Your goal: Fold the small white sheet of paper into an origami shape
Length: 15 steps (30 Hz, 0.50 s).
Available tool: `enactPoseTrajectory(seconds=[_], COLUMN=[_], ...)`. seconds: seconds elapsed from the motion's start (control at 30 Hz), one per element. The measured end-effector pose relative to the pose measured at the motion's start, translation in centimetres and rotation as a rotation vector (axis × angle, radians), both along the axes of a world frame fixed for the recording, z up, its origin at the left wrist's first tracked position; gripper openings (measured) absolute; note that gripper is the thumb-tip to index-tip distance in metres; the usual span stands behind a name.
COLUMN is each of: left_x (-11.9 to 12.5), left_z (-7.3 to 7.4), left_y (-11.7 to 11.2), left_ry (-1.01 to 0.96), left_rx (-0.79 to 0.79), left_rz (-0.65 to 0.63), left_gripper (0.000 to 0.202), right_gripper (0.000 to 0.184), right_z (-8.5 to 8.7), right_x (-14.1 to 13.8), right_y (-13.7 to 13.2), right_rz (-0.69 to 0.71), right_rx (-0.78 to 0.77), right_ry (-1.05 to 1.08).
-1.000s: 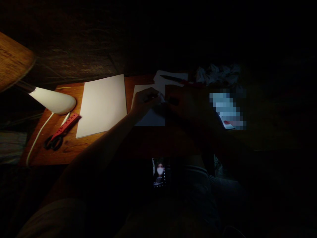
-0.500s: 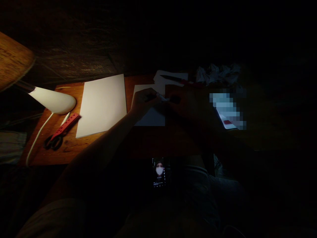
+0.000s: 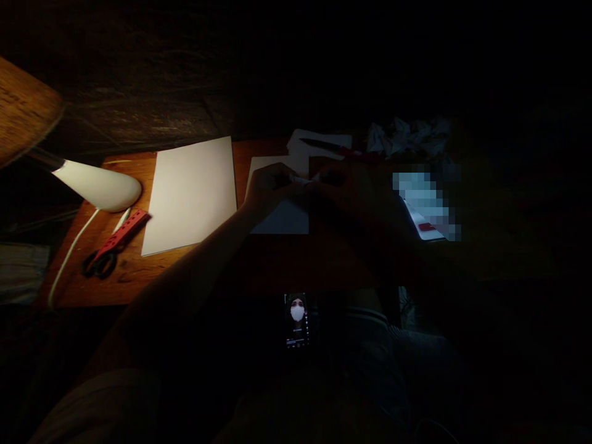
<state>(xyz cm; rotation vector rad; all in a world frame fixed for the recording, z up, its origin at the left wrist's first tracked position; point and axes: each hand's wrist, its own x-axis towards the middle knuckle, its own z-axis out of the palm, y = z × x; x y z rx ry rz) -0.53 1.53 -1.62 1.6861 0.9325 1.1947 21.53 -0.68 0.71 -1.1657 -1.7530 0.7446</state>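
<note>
Between my two hands is a small folded piece of white paper [image 3: 303, 180], pinched from both sides; its exact shape is lost in the dark. My left hand [image 3: 268, 182] closes thumb and fingers on its left end. Deep in shadow, my right hand [image 3: 337, 185] grips the other end. Both are above a white sheet [image 3: 282, 219] on the wooden table. Behind them a dark-bladed knife with a red handle [image 3: 324, 147] rests across another piece of paper [image 3: 305, 135].
A large stack of white paper [image 3: 192, 197] lies left of centre. Farther left are a lamp [image 3: 99, 185], a red power strip [image 3: 123, 233] and black-handled scissors [image 3: 104, 265]. Folded white paper shapes [image 3: 407, 137] sit back right, near a lit phone [image 3: 428, 209]. Another lit phone [image 3: 297, 324] is below the table edge.
My hands have shifted slightly, and the folded paper between them has turned from slanted to more level. The other things stay where they were.
</note>
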Motion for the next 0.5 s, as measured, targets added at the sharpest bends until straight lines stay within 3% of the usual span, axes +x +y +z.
enactPoseTrajectory(seconds=[0.27,0.5], left_x=[-0.26,-0.14], left_z=[-0.48,-0.54], left_y=[0.31,0.28], left_ry=[0.144,0.154], left_rx=[0.027,0.067], left_rz=[0.052,0.037], left_gripper=[0.044,0.034], right_gripper=[0.019,0.016], right_z=[0.28,0.33], right_x=[0.03,-0.23], right_y=[-0.05,-0.26], right_rz=[0.024,-0.010], right_rx=[0.033,0.023], right_ry=[0.006,0.001])
